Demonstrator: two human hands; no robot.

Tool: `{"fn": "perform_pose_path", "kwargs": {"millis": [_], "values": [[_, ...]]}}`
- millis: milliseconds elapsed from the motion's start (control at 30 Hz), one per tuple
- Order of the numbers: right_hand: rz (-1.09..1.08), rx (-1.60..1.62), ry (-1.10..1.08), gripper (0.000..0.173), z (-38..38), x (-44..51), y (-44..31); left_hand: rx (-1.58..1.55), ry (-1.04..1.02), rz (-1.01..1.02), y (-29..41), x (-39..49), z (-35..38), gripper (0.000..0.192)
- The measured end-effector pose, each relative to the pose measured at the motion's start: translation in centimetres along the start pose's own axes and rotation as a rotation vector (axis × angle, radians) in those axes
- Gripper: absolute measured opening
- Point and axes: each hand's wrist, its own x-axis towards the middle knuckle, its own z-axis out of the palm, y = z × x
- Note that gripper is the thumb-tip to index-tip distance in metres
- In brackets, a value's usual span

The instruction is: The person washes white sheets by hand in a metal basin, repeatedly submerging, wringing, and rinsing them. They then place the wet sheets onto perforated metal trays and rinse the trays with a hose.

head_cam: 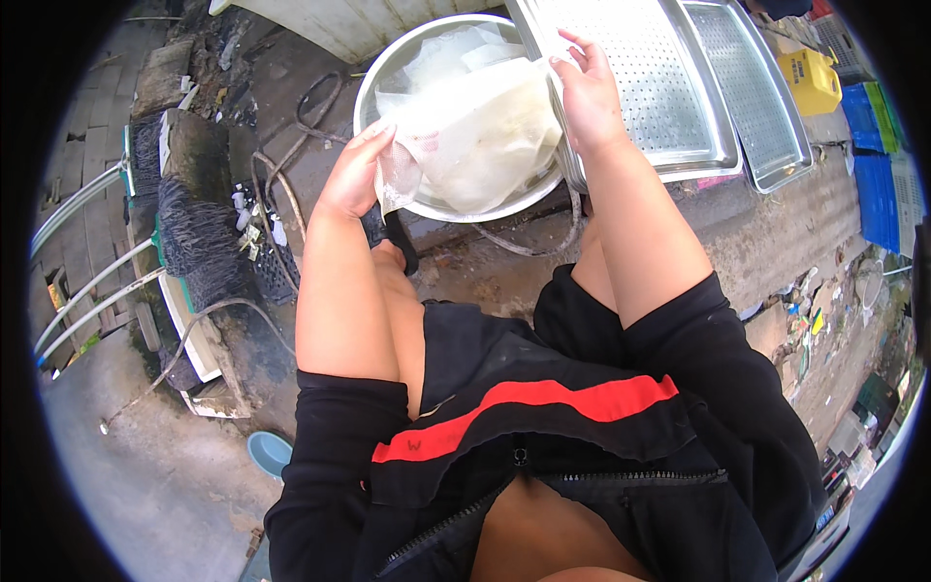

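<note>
Between my hands a pale, wet mesh cloth (491, 142) is spread over a large round metal basin (371, 76). My left hand (356, 174) pinches its left corner at the basin's near-left rim. At the upper right, my right hand (590, 98) has its thumb and fingers at the other end of the cloth, beside the tray edge. More whitish sheets (454, 54) lie in the basin under the cloth, washed out by glare. A stack of perforated metal trays (654, 109) stands against the basin's right side.
Another perforated tray (767, 94) lies farther right, near a yellow jug (809, 81) and blue crates (873, 196). A hose (280, 174) winds over the ground to the left, beside mops (196, 233). A white tub (342, 25) borders the basin's far side. A blue bowl (269, 452) sits lower left.
</note>
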Motion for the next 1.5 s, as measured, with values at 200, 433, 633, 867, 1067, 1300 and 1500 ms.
{"fn": "perform_pose_path", "kwargs": {"millis": [200, 433, 633, 867, 1067, 1300, 1500], "values": [[-0.332, -0.292, -0.614, 0.033, 3.7, -3.8, 0.7, -0.047, -0.04, 0.042, 0.2, -0.2, 1.8, 0.036], [-0.639, -0.472, -0.392, 0.055, 5.0, -6.5, 0.3, -0.24, -0.068, 0.106, -0.2, -0.5, 4.1, 0.039], [-0.764, -0.497, -0.434, 0.027, 5.1, -6.8, 0.0, -0.481, -0.064, 0.097, -0.5, -0.6, 5.2, 0.047], [-0.682, -0.481, -0.494, 0.019, 5.2, -6.8, 0.4, -0.536, -0.095, 0.142, -0.9, -0.9, 5.6, 0.047], [-0.708, -0.493, -0.564, 0.019, 4.9, -6.5, 0.0, -0.556, -0.164, 0.163, -0.6, -0.8, 5.2, 0.052], [-0.716, -0.539, -0.5, 0.021, 4.9, -7.5, 0.2, -0.565, -0.154, 0.172, -1.3, -0.9, 5.6, 0.054], [-0.632, -0.432, -0.535, 0.02, 5.1, -7.8, 0.1, -0.67, -0.26, 0.206, -1.4, -0.6, 5.2, 0.055]]}}
